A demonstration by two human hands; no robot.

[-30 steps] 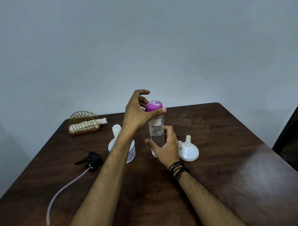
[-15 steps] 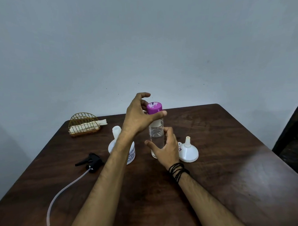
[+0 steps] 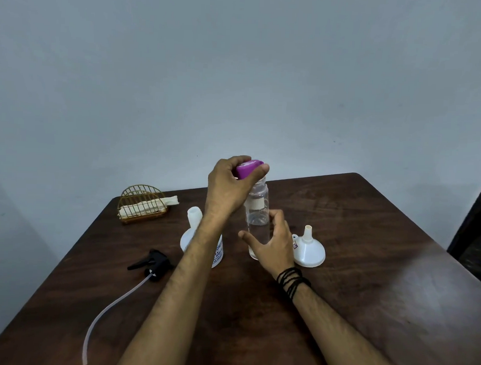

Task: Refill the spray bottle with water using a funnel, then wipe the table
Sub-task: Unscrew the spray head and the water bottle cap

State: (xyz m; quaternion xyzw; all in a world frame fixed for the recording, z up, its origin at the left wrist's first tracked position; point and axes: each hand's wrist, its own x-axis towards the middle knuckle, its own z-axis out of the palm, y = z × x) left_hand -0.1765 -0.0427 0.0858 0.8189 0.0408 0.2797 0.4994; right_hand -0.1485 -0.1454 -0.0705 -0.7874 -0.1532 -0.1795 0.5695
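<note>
Our left hand (image 3: 228,187) has its grip grasping the purple cap (image 3: 248,169), tilted above the clear bottle (image 3: 257,210). Our right hand (image 3: 275,244) grips that bottle upright on the bench (image 3: 367,270); the funnel (image 3: 309,250) sits just right of it.

The wall (image 3: 238,72) behind the work area is plain, painted a pale grey-blue, and fills the upper half of the head view. Its surface shows a few small dark specks (one to the right of centre, one lower near the middle). A dark brown wooden table (image 3: 367,284) stands against it, with a rounded far-right corner and visible grain. The right portion of the tabletop carries a broad, soft reflection of light. At the far right edge, beyond the table, a dark vertical frame (image 3: 478,212) borders a shadowed area whose contents cannot be made out. Lighting is dim and even.
</note>
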